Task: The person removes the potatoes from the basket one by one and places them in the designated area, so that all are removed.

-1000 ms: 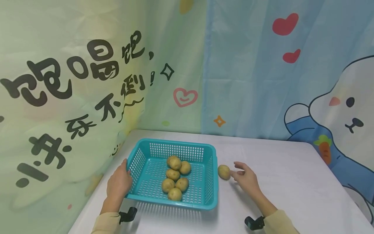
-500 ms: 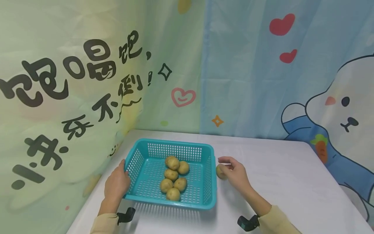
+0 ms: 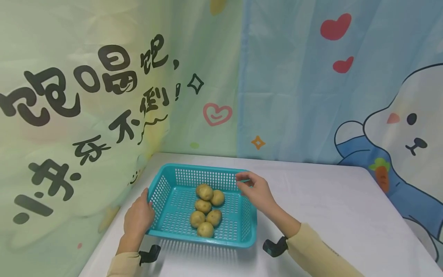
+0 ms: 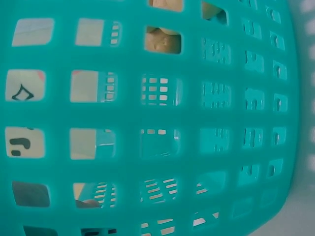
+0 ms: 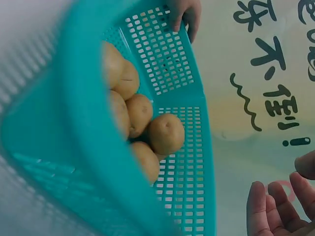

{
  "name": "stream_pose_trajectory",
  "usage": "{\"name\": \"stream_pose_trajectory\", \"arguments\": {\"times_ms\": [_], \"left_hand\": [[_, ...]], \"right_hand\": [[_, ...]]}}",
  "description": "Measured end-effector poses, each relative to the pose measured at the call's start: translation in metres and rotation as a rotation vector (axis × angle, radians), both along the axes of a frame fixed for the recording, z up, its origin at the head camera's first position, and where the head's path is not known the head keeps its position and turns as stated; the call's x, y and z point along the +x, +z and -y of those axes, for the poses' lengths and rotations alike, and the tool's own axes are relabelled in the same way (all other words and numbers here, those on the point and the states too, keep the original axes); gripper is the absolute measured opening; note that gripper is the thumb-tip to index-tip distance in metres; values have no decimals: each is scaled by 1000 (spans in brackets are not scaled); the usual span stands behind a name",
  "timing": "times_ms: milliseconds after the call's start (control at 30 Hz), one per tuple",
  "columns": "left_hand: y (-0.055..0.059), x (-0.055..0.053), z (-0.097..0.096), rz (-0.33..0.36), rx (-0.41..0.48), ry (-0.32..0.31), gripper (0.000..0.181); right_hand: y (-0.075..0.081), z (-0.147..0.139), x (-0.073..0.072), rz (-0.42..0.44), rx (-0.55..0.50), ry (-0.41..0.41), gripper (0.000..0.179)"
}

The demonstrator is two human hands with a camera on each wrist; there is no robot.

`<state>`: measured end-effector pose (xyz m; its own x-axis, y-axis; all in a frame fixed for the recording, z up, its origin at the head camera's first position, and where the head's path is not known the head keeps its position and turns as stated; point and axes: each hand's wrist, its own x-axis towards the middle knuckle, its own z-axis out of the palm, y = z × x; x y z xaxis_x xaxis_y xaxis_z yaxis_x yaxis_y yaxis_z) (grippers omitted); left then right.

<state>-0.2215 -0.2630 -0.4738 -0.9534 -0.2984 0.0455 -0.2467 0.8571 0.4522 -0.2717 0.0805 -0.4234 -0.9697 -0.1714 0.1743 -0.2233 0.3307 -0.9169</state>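
A turquoise perforated plastic basket [image 3: 200, 243] stands tilted on the white tablecloth, with several potatoes [image 3: 203, 206] in a loose line along its middle. My left hand [image 3: 138, 217] grips the basket's left rim, its thumb inside the wall. The left wrist view is filled by the perforated side wall [image 4: 128, 115]. Over the basket's right rim is my right hand [image 3: 257, 194], thumb and fingers bent toward each other. In the right wrist view its fingertips [image 5: 280, 196] show beyond the basket. Whether a potato is within that hand is hidden.
White cloth [image 3: 328, 207] stretches to the right of the basket. Behind the table hangs a printed curtain [image 3: 287, 96] with hearts, lettering and a cartoon bear. Dark camera mounts [image 3: 275, 247] sit at both wrists.
My right hand has moved left and up, from the potato beside the basket to above the right rim. That potato is out of sight. My left hand stays on the rim.
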Motion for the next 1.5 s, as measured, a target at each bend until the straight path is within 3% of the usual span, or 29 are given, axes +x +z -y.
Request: {"name": "stream_pose_trajectory", "arguments": {"times_ms": [67, 333, 533, 733, 900, 1067, 1300, 1500], "left_hand": [[0, 0, 0, 1, -6, 1, 54], [2, 1, 0, 1, -13, 8, 55], [0, -1, -1, -15, -14, 5, 54], [0, -5, -3, -12, -8, 2, 55], [-2, -2, 0, -4, -12, 33, 55], [-1, -2, -2, -22, -9, 40, 54], [0, -4, -6, -38, 10, 17, 54], [-1, -2, 2, -13, 8, 40, 55]], "right_hand": [[-9, 4, -13, 19, -14, -4, 25], [-7, 20, -42, 130, -170, -43, 25], [-14, 29, -57, 150, -156, -66, 24], [-31, 40, -60, 53, 37, -67, 25], [-39, 56, -57, -10, 181, -2, 27], [-45, 69, -58, -5, 187, 54, 30], [-51, 76, -61, 63, 110, 57, 32], [-55, 84, -57, 70, 229, 140, 38]]}}
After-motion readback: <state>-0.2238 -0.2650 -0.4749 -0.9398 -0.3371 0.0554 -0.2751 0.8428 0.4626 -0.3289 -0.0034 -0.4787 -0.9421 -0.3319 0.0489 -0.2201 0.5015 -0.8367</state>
